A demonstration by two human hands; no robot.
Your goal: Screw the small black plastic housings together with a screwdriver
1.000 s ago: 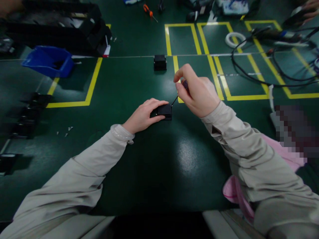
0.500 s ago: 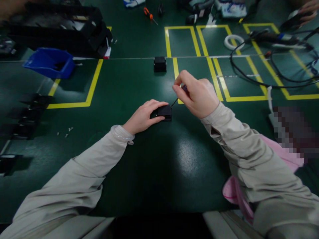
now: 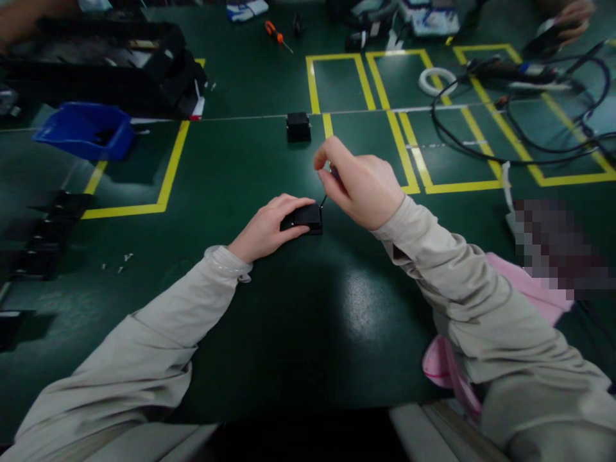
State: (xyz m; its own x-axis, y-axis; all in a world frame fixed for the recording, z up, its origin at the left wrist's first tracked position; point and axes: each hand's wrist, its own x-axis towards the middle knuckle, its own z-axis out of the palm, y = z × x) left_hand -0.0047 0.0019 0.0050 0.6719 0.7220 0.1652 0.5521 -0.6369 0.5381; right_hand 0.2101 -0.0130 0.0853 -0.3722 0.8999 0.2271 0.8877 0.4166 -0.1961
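Note:
Thumb and fingers of my left hand [image 3: 269, 226] grip a small black box-shaped part [image 3: 308, 218] from its left side, holding it on the green tabletop. My right hand [image 3: 360, 183] is closed around the handle of a screwdriver [image 3: 324, 199]. Its thin shaft slants down to the right end of the black part, and the tip meets that end. Most of the handle is hidden in my fingers. Beyond my hands, a similar black block [image 3: 298, 127] stands on the table.
Several small screws [image 3: 124, 262] lie at left, near a row of black parts [image 3: 52, 231]. Farther back are a blue bin [image 3: 86, 131] and a large black tray [image 3: 144, 70]. An orange screwdriver [image 3: 275, 33], a tape roll [image 3: 437, 82] and a corded tool [image 3: 510, 70] lie beyond. Another person's hand [image 3: 572, 19] shows at far right.
The whole view has shifted slightly, so the table's things appear a little farther left. My right hand has turned slightly with the screwdriver, which stays at the black part's right end.

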